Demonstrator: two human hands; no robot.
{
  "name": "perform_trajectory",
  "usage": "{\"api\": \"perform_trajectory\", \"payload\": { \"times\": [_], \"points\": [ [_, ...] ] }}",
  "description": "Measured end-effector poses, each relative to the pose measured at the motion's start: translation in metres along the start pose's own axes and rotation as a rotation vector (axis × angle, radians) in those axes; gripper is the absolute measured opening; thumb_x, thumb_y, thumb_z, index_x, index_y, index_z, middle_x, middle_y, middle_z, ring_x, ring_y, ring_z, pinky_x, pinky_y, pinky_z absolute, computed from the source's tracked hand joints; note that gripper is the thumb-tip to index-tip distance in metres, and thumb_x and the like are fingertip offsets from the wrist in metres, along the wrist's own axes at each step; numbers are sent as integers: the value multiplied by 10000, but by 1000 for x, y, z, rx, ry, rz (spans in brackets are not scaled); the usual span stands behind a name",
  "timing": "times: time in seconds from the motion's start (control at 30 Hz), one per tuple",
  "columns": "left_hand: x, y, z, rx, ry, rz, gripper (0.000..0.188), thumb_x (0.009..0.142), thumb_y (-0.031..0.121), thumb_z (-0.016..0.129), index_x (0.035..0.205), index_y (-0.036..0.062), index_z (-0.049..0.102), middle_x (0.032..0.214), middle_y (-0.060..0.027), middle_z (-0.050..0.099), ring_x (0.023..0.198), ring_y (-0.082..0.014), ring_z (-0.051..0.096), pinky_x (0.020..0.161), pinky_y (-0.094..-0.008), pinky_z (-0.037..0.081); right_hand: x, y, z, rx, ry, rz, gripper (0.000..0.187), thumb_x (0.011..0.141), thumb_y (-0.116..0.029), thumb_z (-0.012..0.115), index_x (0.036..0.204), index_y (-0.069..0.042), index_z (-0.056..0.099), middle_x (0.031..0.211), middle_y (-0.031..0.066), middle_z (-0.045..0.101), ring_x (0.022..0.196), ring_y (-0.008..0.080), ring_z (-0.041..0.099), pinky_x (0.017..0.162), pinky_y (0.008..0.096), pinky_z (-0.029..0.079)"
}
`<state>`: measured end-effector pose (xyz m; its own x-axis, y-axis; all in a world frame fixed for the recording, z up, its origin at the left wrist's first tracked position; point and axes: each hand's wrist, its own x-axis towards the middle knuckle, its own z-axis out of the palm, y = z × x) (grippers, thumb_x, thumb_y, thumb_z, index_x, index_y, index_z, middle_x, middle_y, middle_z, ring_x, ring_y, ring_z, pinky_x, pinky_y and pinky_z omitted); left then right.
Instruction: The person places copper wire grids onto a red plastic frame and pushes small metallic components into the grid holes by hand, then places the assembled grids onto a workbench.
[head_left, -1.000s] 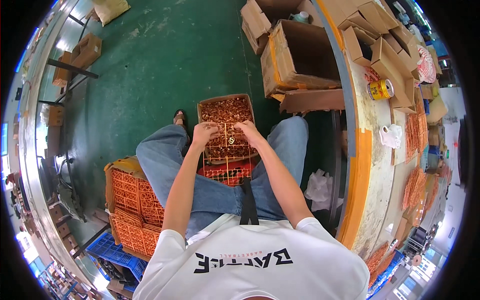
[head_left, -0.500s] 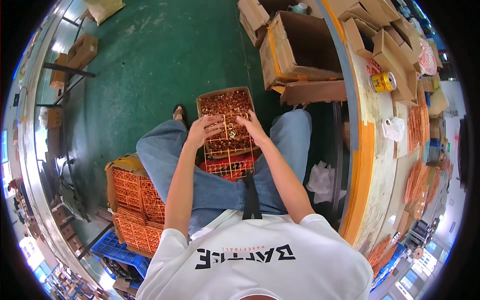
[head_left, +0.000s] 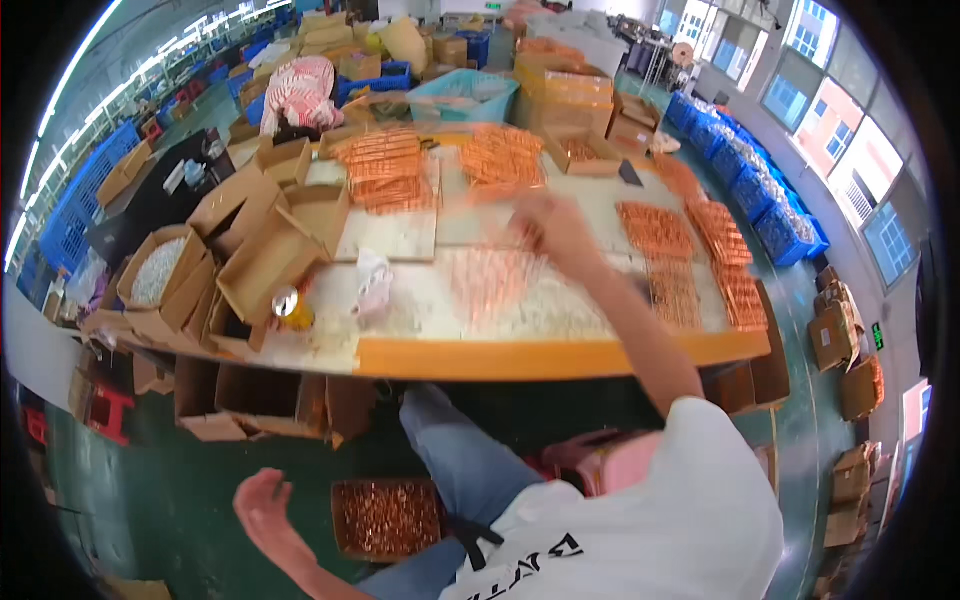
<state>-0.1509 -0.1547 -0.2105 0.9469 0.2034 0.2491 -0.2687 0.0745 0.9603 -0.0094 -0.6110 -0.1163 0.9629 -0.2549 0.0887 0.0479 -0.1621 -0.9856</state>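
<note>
Head view: half a second ago both my hands were on an orange lattice frame over the box between my knees. Now I have turned to face the worktable point(head_left: 330, 328), and no frame lies across the cardboard box point(head_left: 337, 522) of copper-coloured pieces point(head_left: 390, 518), which sits on the green floor near my leg. The handling, I judge, has shifted from box to tabletop.

My right arm reaches up and forward over the table, elbow nearly straight. The right hand point(head_left: 545, 228) is smeared by motion, so I cannot tell whether its fingers grip anything. Just below and left of it, over the pale surface, is a faint, blurred orange lattice frame point(head_left: 490, 285); whether it is held or lying there is unclear. Beyond it stand two stacks of orange frames point(head_left: 388, 172).

My left hand point(head_left: 265, 503) hangs low, beside the box, bare, its fingers loosely curled and apart, holding nothing.
</note>
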Motion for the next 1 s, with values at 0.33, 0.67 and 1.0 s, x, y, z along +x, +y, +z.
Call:
{"api": "perform_trajectory", "payload": {
  "times": [0.33, 0.67, 1.0],
  "points": [
    [6, -120, 17, 9, 276, -681, 167, 892, 178, 539, 988, 43, 557, 969, -88, 580, 868, -200, 567, 772, -326, 464, 365, 149, 131, -996, 501, 68, 384, 842, -278, 544, 1083, 22, 561, 1116, 195, 567, 1005, 302, 548, 786, 399, 444],
    [25, -121, 63, 208, 48, -725, 264, 881, 216, 575, 1057, 19, 566, 994, -104, 597, 871, -243, 569, 807, -370, 469, 19, 155, -215, -1565, 589, 292, 743, 734, -434, 644, 1308, -59, 359, 1349, 180, 338, 1258, 353, 282, 982, 515, 274],
    [14, -81, 173, 199, -498, -378, 96, 879, 63, 506, 860, -10, 565, 797, -81, 594, 737, -141, 581, 663, -252, 480, 42, 235, -298, -1397, 172, 386, 537, 832, -283, 547, 1314, -91, 411, 1366, 201, 353, 1237, 337, 386, 1013, 445, 324]
  ]
}}
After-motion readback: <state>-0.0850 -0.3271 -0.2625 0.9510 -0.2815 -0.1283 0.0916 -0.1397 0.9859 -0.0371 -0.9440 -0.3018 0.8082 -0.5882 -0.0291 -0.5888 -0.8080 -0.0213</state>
